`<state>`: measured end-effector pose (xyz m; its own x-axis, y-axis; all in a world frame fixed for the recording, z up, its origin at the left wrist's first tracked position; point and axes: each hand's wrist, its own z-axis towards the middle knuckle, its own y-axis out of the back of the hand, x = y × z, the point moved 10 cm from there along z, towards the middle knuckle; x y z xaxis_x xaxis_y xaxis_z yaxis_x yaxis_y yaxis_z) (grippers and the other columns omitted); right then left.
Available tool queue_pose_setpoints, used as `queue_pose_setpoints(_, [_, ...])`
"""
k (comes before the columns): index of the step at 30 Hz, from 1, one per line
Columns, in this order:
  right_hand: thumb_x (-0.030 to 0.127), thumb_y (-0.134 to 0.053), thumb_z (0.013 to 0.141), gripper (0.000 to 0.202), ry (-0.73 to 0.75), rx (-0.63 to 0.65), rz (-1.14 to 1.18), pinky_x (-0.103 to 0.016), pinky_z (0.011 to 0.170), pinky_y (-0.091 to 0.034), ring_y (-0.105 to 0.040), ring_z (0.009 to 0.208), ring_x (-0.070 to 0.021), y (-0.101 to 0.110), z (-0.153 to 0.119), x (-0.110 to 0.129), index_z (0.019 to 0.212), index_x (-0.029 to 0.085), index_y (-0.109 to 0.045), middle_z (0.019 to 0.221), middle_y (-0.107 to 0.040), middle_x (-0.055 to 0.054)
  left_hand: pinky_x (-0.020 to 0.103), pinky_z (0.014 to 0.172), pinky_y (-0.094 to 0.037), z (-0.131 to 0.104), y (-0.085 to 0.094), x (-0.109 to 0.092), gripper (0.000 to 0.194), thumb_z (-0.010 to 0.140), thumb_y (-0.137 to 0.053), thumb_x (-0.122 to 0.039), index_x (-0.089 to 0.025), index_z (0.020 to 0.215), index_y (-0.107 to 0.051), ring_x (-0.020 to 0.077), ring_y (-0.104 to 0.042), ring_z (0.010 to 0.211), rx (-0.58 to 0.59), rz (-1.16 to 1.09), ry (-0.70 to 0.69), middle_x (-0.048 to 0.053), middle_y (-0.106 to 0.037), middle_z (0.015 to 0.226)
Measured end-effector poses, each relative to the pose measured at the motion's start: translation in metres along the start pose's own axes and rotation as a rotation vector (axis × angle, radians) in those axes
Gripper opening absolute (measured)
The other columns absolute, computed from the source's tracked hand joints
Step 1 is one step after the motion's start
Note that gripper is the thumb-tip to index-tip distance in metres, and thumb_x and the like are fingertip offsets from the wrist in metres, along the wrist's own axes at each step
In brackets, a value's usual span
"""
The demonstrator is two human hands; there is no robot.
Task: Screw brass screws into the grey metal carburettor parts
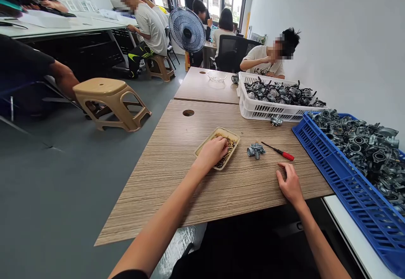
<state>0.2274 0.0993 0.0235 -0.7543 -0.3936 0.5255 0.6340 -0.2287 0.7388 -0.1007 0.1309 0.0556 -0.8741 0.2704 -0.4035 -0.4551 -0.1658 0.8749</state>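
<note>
My left hand (214,150) reaches into a shallow cream tray (232,134) of small brass-coloured parts (228,154). Its fingers are curled together among them, and whatever the fingertips pinch is hidden. To the right of the tray a grey metal carburetor body (256,150) lies on the wood-grain table (164,177). Beside that is a screwdriver (283,153) with a red handle, its dark shaft pointing away to the left. My right hand (289,182) rests on the table just below the screwdriver handle, fingers apart and holding nothing.
A blue crate (344,173) heaped with carburetor bodies borders the table on the right. Behind it stands a white crate (265,109) of more carburetors, with one loose carburetor (276,120) in front. A person (268,57) sits beyond. A tan stool (107,95) stands left.
</note>
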Motion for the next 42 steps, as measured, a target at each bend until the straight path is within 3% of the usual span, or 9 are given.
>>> queue_pose_setpoints(5, [0.033,-0.054,0.094,0.025,0.005,-0.010,-0.002,-0.052,0.101,-0.052,-0.062,0.110,-0.0301,-0.001,0.000,-0.001,0.116,0.022,-0.061,0.112,-0.065,-0.013,0.032,0.080,-0.050,-0.001,0.021,-0.006,0.012,0.098,-0.054,-0.025,-0.021,0.091,-0.061,0.0207,-0.066,0.089,-0.085,-0.019,0.014,0.005,-0.069,0.099])
queue_pose_setpoints(9, [0.032,-0.054,0.093,0.026,0.003,-0.022,0.004,-0.052,0.100,-0.053,-0.064,0.109,-0.0299,0.000,-0.001,-0.001,0.116,0.022,-0.062,0.112,-0.066,-0.012,0.033,0.084,-0.049,-0.008,0.034,-0.040,0.016,0.102,-0.050,-0.029,-0.021,0.093,-0.062,0.0202,-0.065,0.092,-0.208,-0.034,-0.063,0.005,-0.068,0.098])
queue_pose_setpoints(11, [0.032,-0.054,0.093,0.026,0.001,-0.024,0.007,-0.051,0.100,-0.053,-0.064,0.109,-0.0298,0.000,-0.001,0.000,0.116,0.022,-0.062,0.112,-0.066,-0.012,0.034,0.085,-0.048,-0.011,0.026,-0.065,0.017,0.103,-0.050,-0.029,-0.021,0.095,-0.062,0.0204,-0.065,0.092,-0.219,-0.019,-0.096,0.005,-0.069,0.097])
queue_pose_setpoints(14, [0.031,-0.053,0.093,0.026,-0.001,-0.023,0.003,-0.051,0.101,-0.053,-0.064,0.110,-0.0298,0.000,-0.001,0.001,0.116,0.022,-0.062,0.112,-0.067,-0.012,0.035,0.085,-0.046,-0.010,0.000,-0.101,0.018,0.103,-0.052,-0.031,-0.022,0.094,-0.064,0.0203,-0.065,0.089,-0.172,0.007,-0.133,0.005,-0.071,0.096])
queue_pose_setpoints(17, [0.029,-0.052,0.093,0.026,-0.006,-0.019,0.009,-0.051,0.102,-0.052,-0.064,0.112,-0.0298,0.000,-0.001,0.000,0.116,0.022,-0.062,0.113,-0.066,-0.012,0.036,0.085,-0.045,-0.001,-0.022,-0.120,0.020,0.104,-0.051,-0.030,-0.021,0.092,-0.064,0.0201,-0.065,0.088,-0.143,0.035,-0.110,0.006,-0.071,0.097])
queue_pose_setpoints(26, [0.027,-0.052,0.093,0.026,-0.020,-0.023,0.056,-0.050,0.102,-0.052,-0.064,0.112,-0.0295,-0.002,-0.002,-0.002,0.116,0.021,-0.062,0.113,-0.066,-0.012,0.039,0.084,-0.043,0.016,-0.050,-0.119,0.021,0.103,-0.050,-0.027,-0.019,0.092,-0.065,0.0240,-0.066,0.090,-0.094,0.122,-0.073,0.010,-0.070,0.098])
queue_pose_setpoints(31, [0.026,-0.052,0.093,0.027,-0.033,-0.014,0.069,-0.050,0.103,-0.052,-0.063,0.113,-0.0297,-0.002,-0.002,-0.003,0.117,0.021,-0.063,0.114,-0.066,-0.013,0.041,0.085,-0.044,0.016,-0.051,-0.121,0.023,0.104,-0.048,-0.029,-0.020,0.093,-0.066,0.0261,-0.064,0.095,-0.119,0.155,-0.099,0.011,-0.069,0.099])
queue_pose_setpoints(37, [0.024,-0.053,0.092,0.026,-0.032,-0.014,0.067,-0.050,0.104,-0.052,-0.063,0.113,-0.0288,-0.003,-0.003,-0.003,0.117,0.021,-0.062,0.114,-0.065,-0.012,0.043,0.097,-0.047,0.025,-0.046,-0.127,0.010,0.100,-0.057,-0.025,-0.021,0.101,-0.066,0.0289,-0.058,0.115,-0.217,0.086,-0.241,0.012,-0.065,0.123])
queue_pose_setpoints(42, [0.025,-0.052,0.094,0.028,-0.038,-0.054,0.088,-0.047,0.103,-0.052,-0.062,0.114,-0.0275,0.006,-0.001,0.001,0.121,0.020,-0.060,0.117,-0.063,-0.013,0.038,0.094,-0.049,0.028,-0.058,-0.120,0.012,0.102,-0.054,-0.026,-0.021,0.101,-0.065,0.0235,-0.062,0.106,-0.204,-0.052,-0.284,0.008,-0.068,0.114])
